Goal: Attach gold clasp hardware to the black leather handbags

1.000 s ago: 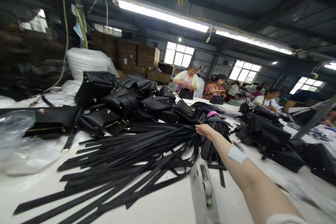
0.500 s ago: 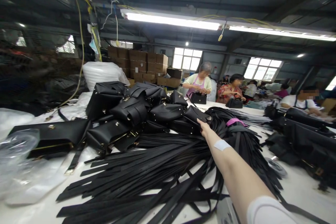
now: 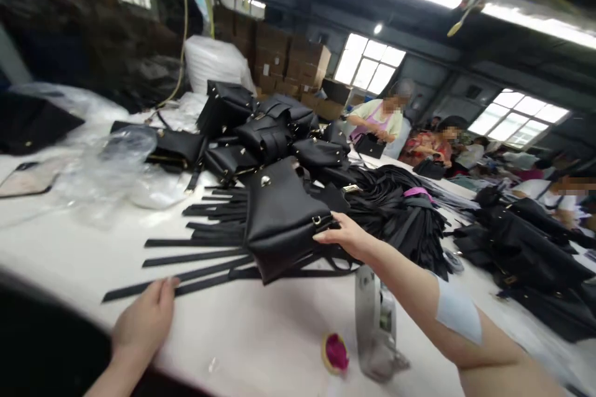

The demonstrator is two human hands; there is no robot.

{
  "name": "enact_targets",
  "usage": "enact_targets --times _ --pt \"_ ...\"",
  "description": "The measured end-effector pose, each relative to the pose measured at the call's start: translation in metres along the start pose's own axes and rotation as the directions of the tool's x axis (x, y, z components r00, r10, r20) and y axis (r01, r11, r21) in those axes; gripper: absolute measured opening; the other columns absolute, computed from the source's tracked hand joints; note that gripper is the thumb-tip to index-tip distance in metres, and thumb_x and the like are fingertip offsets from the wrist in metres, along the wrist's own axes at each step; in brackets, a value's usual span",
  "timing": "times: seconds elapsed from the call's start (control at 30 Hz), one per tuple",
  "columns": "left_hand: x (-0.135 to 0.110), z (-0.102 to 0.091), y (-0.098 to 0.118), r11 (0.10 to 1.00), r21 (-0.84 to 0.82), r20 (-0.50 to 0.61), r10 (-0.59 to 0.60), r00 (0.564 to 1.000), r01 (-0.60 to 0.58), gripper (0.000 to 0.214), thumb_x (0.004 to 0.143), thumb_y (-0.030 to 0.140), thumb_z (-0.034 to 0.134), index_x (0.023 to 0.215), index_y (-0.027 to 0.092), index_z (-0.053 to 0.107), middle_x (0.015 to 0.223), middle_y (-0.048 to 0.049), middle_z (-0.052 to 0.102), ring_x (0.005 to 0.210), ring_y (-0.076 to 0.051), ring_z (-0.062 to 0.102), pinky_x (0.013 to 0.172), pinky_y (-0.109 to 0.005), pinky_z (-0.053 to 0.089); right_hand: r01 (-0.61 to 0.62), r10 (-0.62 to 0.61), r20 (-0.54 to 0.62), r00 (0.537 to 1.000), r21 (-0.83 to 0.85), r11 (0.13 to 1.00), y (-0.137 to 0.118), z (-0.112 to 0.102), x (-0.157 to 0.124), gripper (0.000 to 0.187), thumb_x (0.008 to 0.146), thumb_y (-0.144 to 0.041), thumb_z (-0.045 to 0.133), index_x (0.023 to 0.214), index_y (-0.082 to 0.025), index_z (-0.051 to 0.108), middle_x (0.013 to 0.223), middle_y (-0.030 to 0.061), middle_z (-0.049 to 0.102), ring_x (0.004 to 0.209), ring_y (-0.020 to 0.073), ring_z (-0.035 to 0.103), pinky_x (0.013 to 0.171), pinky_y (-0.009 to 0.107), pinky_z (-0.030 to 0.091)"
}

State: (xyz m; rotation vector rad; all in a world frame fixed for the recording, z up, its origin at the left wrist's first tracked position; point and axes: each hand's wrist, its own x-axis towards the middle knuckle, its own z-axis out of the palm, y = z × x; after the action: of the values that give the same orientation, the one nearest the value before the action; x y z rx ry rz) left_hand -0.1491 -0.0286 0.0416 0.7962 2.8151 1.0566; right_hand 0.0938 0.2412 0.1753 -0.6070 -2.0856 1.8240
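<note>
My right hand point(image 3: 347, 236) pinches the lower right side of a black leather handbag point(image 3: 284, 223), near a gold-coloured ring. The bag is tilted in the air above the white table, with a round metal clasp on its face. Beneath and behind it spread long black straps point(image 3: 195, 254). Low on the left, my left hand point(image 3: 144, 319) is by the table's front edge, its fingertips beside or on the end of a strap. Its fingers look loosely stretched with nothing visible in them; the thumb's side is partly hidden.
More black handbags point(image 3: 267, 133) are piled behind. Clear plastic wrap point(image 3: 116, 167) and a phone-like slab point(image 3: 28, 178) lie left. A grey-white tape-dispenser-like device point(image 3: 379, 322) and a small round pink-filled item point(image 3: 335, 353) are in front. Other bags point(image 3: 531, 248) lie right; co-workers point(image 3: 377, 118) work beyond.
My right hand has lifted a handbag from the pile and brought it nearer over the straps. My left hand has come into view. The head view has tilted and turned down to the left.
</note>
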Motion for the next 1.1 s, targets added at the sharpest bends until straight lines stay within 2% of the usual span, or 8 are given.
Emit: enact_targets --times 0.13,0.27,0.4,0.47,0.6,0.8,1.0,1.1 --pt "-0.034 -0.001 -0.018 0.986 -0.167 0.093 0.006 0.996 0.009 0.035 0.088 0.039 0.034 0.086 0.02 0.064 0.08 -0.0057 0.068 0.077 -0.022 0.063 0.068 -0.029 0.046 -0.074 0.221 0.283 0.933 -0.45 0.89 0.036 0.044 -0.052 0.03 0.067 -0.041 0.076 0.084 -0.017 0.069 0.079 0.0018 0.066 0.075 0.0189 0.059 0.073 0.031 0.047" --pt "-0.067 -0.003 -0.026 0.967 -0.254 0.102 0.036 0.994 -0.009 0.038 0.091 0.04 0.034 0.087 0.018 0.065 0.067 -0.0023 0.063 0.067 -0.018 0.06 0.067 -0.026 0.045 0.032 0.137 0.17 0.976 -0.731 0.681 0.049 0.058 -0.075 0.035 0.069 -0.042 0.073 0.095 -0.018 0.069 0.095 0.0089 0.067 0.088 0.025 0.059 0.084 0.037 0.045" --pt "-0.095 -0.006 -0.028 0.95 -0.312 0.106 0.038 0.994 -0.004 0.037 0.092 0.039 0.036 0.087 0.017 0.066 0.069 -0.002 0.064 0.067 -0.017 0.06 0.068 -0.026 0.046 0.112 -0.088 0.075 0.993 -0.826 0.553 0.042 0.072 -0.066 0.05 0.067 -0.024 0.067 0.115 -0.015 0.062 0.124 0.0141 0.059 0.115 0.0313 0.052 0.101 0.043 0.036" --pt "-0.1 -0.005 -0.024 0.944 -0.328 0.118 0.068 0.991 -0.026 0.036 0.091 0.039 0.038 0.089 0.018 0.067 0.074 -0.0029 0.067 0.072 -0.019 0.062 0.071 -0.027 0.048 0.034 -0.128 -0.058 0.99 -0.786 0.617 0.042 0.084 -0.049 0.05 0.067 -0.023 0.065 0.116 -0.015 0.061 0.12 0.0134 0.061 0.115 0.0323 0.052 0.101 0.043 0.036" --pt "-0.099 -0.008 -0.003 0.916 -0.381 0.097 0.176 0.98 -0.127 0.033 0.091 0.038 0.041 0.094 0.019 0.067 0.088 -0.0044 0.071 0.081 -0.02 0.065 0.075 -0.027 0.048 -0.161 0.017 -0.288 0.957 -0.485 0.86 0.052 0.119 -0.021 0.031 0.083 -0.04 0.051 0.089 -0.015 0.068 0.089 0.0081 0.069 0.088 0.0264 0.063 0.079 0.034 0.047" --pt "-0.105 -0.03 0.018 0.896 -0.396 0.009 0.223 0.975 -0.202 0.025 0.089 0.037 0.051 0.098 0.018 0.065 0.061 0.0024 0.06 0.055 -0.013 0.056 0.06 -0.023 0.045 0.058 -0.127 -0.234 0.964 -0.28 0.958 0.057 0.179 -0.05 0.035 0.082 -0.05 0.061 0.08 -0.015 0.068 0.074 0.002 0.068 0.068 0.018 0.06 0.06 0.025 0.045" --pt "-0.101 -0.042 0.004 0.934 -0.319 -0.005 0.168 0.986 -0.161 0.023 0.087 0.036 0.054 0.087 0.017 0.066 0.053 0.0046 0.05 0.048 -0.01 0.047 0.053 -0.022 0.039 -0.003 -0.106 -0.329 0.938 -0.316 0.949 0.078 0.153 -0.038 0.033 0.079 -0.047 0.064 0.083 -0.014 0.07 0.078 0.004 0.071 0.07 0.0189 0.061 0.064 0.027 0.045" --pt "-0.102 -0.039 -0.002 0.94 -0.307 0.109 0.188 0.976 -0.147 0.025 0.087 0.038 0.053 0.087 0.018 0.067 0.053 0.004 0.05 0.048 -0.011 0.046 0.051 -0.023 0.037 -0.057 -0.057 -0.338 0.939 -0.319 0.946 0.094 0.14 -0.029 0.036 0.077 -0.048 0.066 0.086 -0.014 0.071 0.081 0.0054 0.072 0.071 0.0203 0.063 0.064 0.028 0.046"
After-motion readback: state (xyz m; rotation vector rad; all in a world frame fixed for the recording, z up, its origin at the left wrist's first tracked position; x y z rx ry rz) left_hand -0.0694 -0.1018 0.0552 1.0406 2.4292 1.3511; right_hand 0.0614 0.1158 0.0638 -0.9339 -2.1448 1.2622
